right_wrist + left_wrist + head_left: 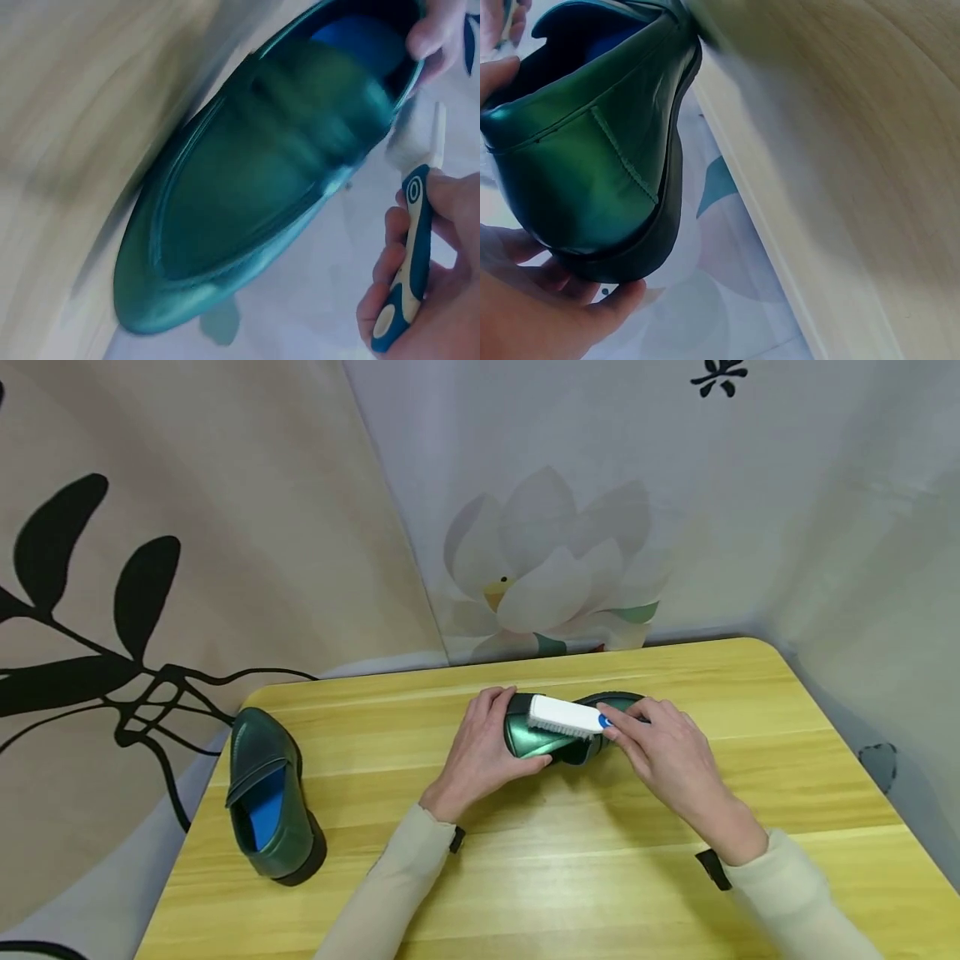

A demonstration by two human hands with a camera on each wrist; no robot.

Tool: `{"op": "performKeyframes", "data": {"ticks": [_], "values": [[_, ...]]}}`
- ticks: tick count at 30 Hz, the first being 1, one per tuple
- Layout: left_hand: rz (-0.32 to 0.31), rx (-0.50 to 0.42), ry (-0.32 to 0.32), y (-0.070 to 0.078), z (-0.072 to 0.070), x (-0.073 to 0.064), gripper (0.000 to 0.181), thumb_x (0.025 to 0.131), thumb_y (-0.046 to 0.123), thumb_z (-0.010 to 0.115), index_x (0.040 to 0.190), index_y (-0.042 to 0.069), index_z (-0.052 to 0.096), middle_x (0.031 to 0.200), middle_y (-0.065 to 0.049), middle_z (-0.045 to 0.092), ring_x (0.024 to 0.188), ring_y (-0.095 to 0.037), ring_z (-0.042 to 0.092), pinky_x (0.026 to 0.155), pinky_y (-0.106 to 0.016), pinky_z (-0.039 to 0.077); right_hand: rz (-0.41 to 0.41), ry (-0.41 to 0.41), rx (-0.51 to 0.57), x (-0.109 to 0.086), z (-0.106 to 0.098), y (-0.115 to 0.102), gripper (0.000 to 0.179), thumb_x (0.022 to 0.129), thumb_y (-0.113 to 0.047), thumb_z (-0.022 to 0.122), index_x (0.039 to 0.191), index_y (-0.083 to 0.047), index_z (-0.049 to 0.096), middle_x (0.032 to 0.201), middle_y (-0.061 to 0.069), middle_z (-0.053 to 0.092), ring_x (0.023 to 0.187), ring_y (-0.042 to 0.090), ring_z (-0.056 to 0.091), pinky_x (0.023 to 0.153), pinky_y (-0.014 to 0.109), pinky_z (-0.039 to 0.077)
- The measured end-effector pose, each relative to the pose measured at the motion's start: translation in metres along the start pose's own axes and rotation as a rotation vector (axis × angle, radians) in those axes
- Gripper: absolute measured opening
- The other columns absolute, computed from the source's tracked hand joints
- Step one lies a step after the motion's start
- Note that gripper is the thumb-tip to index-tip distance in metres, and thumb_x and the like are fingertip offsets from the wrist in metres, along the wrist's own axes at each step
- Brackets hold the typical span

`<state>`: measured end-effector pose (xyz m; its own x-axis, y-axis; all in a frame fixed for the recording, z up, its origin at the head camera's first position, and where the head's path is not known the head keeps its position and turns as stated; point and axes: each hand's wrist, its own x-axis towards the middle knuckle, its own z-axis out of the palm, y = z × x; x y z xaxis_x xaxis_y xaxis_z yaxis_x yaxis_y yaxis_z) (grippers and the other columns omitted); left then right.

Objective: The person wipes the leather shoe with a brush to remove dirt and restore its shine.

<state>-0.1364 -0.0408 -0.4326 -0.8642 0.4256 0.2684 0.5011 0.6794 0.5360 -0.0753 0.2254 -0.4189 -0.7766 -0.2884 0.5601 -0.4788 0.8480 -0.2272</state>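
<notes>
My left hand (pixel 483 747) grips a shiny green loafer (pixel 577 176) by its heel, with the thumb at the opening's rim and the fingers under the sole in the left wrist view. The shoe's blue insole (pixel 364 45) shows in the right wrist view, its toe pointing away from the left hand. My right hand (pixel 667 756) holds a scrub brush (pixel 566 717) by its blue and white handle (pixel 409 262). The brush's white head lies along the side of the shoe near the heel, bristles facing the leather, overlapping it in the head view.
A matching green loafer (pixel 281 793) stands on the left side of the wooden table (pixel 570 877), its blue insole facing up. Behind the table's far edge hangs a pale curtain (pixel 300 527) with printed flowers and dark leaves.
</notes>
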Motion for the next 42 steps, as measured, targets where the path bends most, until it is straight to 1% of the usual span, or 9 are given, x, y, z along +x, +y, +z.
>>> {"op": "performKeyframes", "data": {"ticks": [3,5,13,19,22,26,31,38,42], "values": [[0.008,0.001,0.004,0.001,-0.001,0.001,0.104,0.072,0.050,0.092,0.151,-0.001,0.047,0.144,-0.017,0.048,0.127,-0.033,0.048,0.105,-0.047,0.045,-0.041,-0.019,0.040,-0.002,0.002,-0.005,0.037,0.095,-0.022,0.075,0.131,-0.013,0.074,0.092,0.004,0.064,0.079,0.023,0.056,0.062,0.036,0.044],[0.009,0.005,-0.003,0.001,-0.001,0.001,0.104,0.072,0.051,0.091,0.151,-0.001,0.047,0.145,-0.017,0.048,0.128,-0.033,0.048,0.106,-0.048,0.045,-0.036,-0.032,0.041,-0.003,0.001,-0.005,0.036,0.095,-0.022,0.075,0.130,-0.013,0.074,0.092,0.003,0.064,0.079,0.022,0.056,0.062,0.036,0.044],[-0.004,0.009,-0.017,-0.001,0.002,0.000,0.105,0.072,0.052,0.090,0.152,0.001,0.046,0.145,-0.016,0.047,0.128,-0.032,0.048,0.102,-0.047,0.047,0.116,-0.074,-0.052,-0.005,-0.009,0.012,0.033,0.092,-0.015,0.078,0.125,-0.008,0.076,0.090,0.008,0.063,0.074,0.025,0.052,0.057,0.034,0.037],[0.003,0.006,-0.004,0.000,0.002,0.001,0.105,0.072,0.052,0.091,0.151,0.000,0.047,0.144,-0.016,0.048,0.126,-0.032,0.048,0.103,-0.048,0.046,0.039,-0.051,0.003,0.002,-0.003,-0.003,0.034,0.093,-0.017,0.078,0.127,-0.012,0.076,0.091,0.006,0.063,0.077,0.024,0.055,0.060,0.035,0.043],[0.006,0.006,-0.007,0.000,0.001,0.002,0.105,0.072,0.052,0.091,0.151,0.000,0.047,0.144,-0.017,0.048,0.127,-0.032,0.048,0.104,-0.048,0.045,0.040,-0.052,0.006,0.000,-0.002,-0.003,0.034,0.093,-0.018,0.078,0.127,-0.013,0.076,0.090,0.005,0.063,0.077,0.024,0.056,0.060,0.035,0.044],[0.000,0.002,-0.023,0.000,0.001,0.002,0.105,0.072,0.052,0.090,0.152,0.001,0.046,0.146,-0.017,0.047,0.128,-0.033,0.047,0.102,-0.048,0.046,0.111,-0.060,-0.039,-0.009,-0.007,0.012,0.034,0.093,-0.016,0.078,0.127,-0.010,0.076,0.090,0.008,0.063,0.076,0.026,0.054,0.059,0.035,0.041],[-0.019,-0.016,-0.021,-0.004,-0.002,0.001,0.104,0.072,0.051,0.090,0.153,0.002,0.046,0.147,-0.016,0.046,0.129,-0.033,0.047,0.101,-0.048,0.047,0.202,-0.022,-0.050,-0.014,-0.011,0.027,0.034,0.090,-0.012,0.080,0.124,-0.008,0.076,0.091,0.010,0.063,0.072,0.026,0.053,0.055,0.036,0.038],[-0.027,-0.026,-0.014,-0.006,-0.003,-0.001,0.104,0.072,0.051,0.091,0.153,0.003,0.045,0.147,-0.016,0.046,0.128,-0.033,0.047,0.100,-0.049,0.047,0.139,-0.054,-0.014,-0.002,-0.006,0.011,0.034,0.095,-0.016,0.076,0.129,-0.012,0.075,0.091,0.006,0.062,0.075,0.024,0.052,0.058,0.033,0.039],[-0.018,-0.028,-0.019,-0.005,-0.002,-0.002,0.104,0.072,0.051,0.090,0.153,0.003,0.045,0.146,-0.016,0.046,0.128,-0.033,0.047,0.100,-0.049,0.048,0.168,-0.077,-0.044,-0.006,-0.009,0.016,0.033,0.095,-0.017,0.076,0.128,-0.011,0.075,0.090,0.007,0.063,0.074,0.024,0.052,0.057,0.033,0.039]]}}
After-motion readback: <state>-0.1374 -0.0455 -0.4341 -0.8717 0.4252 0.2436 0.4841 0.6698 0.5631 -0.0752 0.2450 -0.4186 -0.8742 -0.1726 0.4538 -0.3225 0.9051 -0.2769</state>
